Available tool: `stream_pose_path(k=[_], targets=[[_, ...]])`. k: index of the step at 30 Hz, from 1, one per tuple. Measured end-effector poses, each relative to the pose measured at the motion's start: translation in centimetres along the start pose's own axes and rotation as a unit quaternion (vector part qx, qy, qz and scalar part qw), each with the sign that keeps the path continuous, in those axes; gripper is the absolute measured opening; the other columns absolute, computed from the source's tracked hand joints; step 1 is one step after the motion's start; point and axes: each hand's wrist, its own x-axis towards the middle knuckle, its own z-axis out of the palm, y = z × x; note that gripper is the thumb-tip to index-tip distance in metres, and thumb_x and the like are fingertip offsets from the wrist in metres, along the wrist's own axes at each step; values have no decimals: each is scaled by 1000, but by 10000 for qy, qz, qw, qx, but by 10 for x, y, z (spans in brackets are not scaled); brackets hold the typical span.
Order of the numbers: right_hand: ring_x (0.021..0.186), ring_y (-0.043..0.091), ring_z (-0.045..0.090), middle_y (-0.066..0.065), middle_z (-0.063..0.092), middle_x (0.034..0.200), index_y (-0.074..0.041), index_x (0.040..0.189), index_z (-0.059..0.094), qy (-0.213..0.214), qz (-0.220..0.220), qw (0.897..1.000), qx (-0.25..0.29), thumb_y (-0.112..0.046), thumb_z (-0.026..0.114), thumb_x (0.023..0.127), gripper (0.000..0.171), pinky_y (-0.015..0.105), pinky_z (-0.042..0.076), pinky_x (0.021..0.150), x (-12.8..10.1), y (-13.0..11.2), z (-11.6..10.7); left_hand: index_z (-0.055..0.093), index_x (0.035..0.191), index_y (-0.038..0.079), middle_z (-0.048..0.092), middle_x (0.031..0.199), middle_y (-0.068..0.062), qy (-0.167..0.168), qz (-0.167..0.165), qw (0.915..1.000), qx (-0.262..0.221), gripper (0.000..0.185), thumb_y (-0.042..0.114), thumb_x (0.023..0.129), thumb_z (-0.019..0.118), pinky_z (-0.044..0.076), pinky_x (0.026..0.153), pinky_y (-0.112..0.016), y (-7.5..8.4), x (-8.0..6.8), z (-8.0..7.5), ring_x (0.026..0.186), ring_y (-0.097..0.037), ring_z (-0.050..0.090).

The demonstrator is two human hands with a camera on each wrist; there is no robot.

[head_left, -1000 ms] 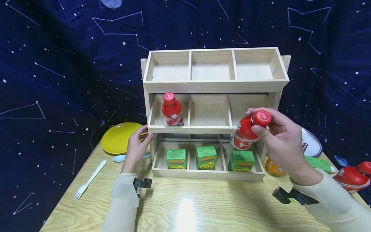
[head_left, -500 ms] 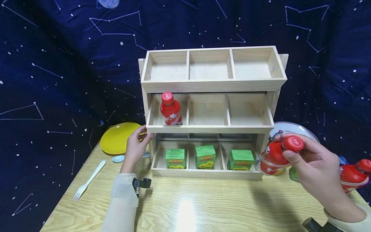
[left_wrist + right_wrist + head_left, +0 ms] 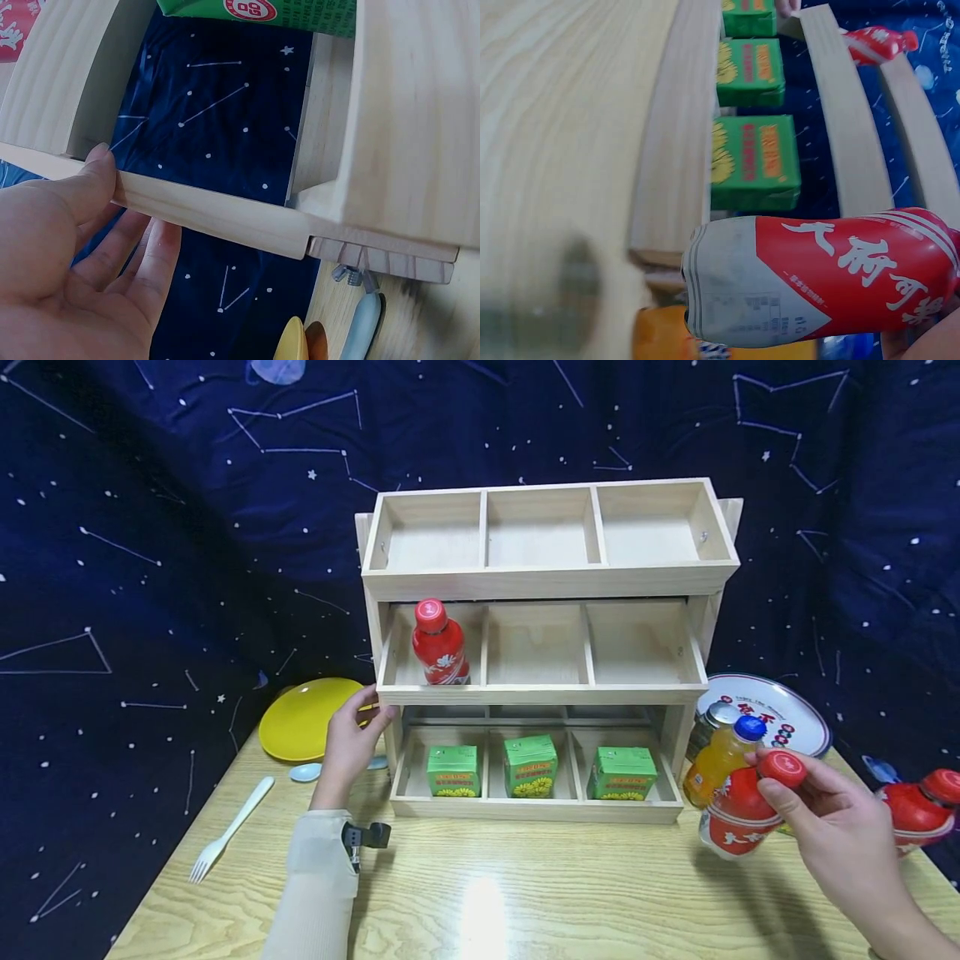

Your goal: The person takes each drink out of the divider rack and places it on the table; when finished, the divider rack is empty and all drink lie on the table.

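Observation:
My right hand point(image 3: 847, 831) holds a red bottle point(image 3: 738, 814) near its cap, tilted above the table at the shelf's right. In the right wrist view this bottle point(image 3: 840, 274) shows white lettering and a pale lower part. My left hand point(image 3: 351, 743) grips the left upright of the wooden three-tier shelf point(image 3: 540, 695). The left wrist view shows its thumb over the wooden strip point(image 3: 217, 214) and its fingers beneath. Another red bottle point(image 3: 441, 647) stands in the middle tier's left compartment. Green boxes point(image 3: 531, 767) sit one in each bottom compartment.
Right of the shelf are an orange drink bottle point(image 3: 712, 768), a silver-lidded jar point(image 3: 722, 713), a white plate point(image 3: 806, 702) and another red bottle point(image 3: 918, 814). On the left lie a yellow plate point(image 3: 303, 718), a light blue spoon point(image 3: 305, 772) and a pale fork point(image 3: 232, 828).
My right hand has carried the red bottle away from the shelf's right side, rightward and down. The orange drink bottle and jar have come into sight. My left hand stays on the shelf.

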Motion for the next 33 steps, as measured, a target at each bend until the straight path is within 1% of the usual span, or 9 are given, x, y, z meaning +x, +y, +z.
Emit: stream_pose_path(k=[4,8,16,23,30,33], targets=[[99,-6,60,-21,65,113,6,131,58,-13,201,9998,-28,1,66,92,41,5,47,80,-1,14,1,53,140,9,58,130,-14,1,22,10000,-9,48,21,96,67,48,101,-47,0,0,0,117,-35,59],[97,-8,60,-23,65,110,4,131,59,-42,369,9993,-54,-2,68,92,40,4,47,77,-1,26,-1,54,140,10,59,130,-13,20,36,10000,-38,47,21,96,67,48,101,-47,0,0,0,116,-34,59],[99,-10,59,-23,65,111,3,132,58,-119,610,9980,91,-5,69,93,42,4,47,78,-4,42,3,54,139,11,59,130,-13,47,25,10000,-72,47,22,95,68,48,100,-46,-1,0,0,115,-33,60],[100,-9,59,-22,65,114,3,134,57,-150,526,9985,13,-6,68,93,43,3,46,80,-7,44,7,54,139,10,59,131,-14,44,-18,9999,-164,47,21,95,67,50,99,-46,-3,-2,-2,115,-33,59],[98,-9,60,-23,65,113,0,134,58,-91,604,9981,33,-6,71,91,45,4,47,78,-6,39,4,54,139,8,60,129,-15,12,121,9997,-209,48,20,95,68,50,99,-46,-3,0,-1,114,-34,60],[101,-8,60,-20,65,113,2,132,59,10,397,9992,31,-3,71,90,43,3,45,81,-2,33,2,55,139,8,60,129,-15,32,142,9998,-162,47,19,95,68,49,99,-46,-1,0,-1,114,-34,60]])
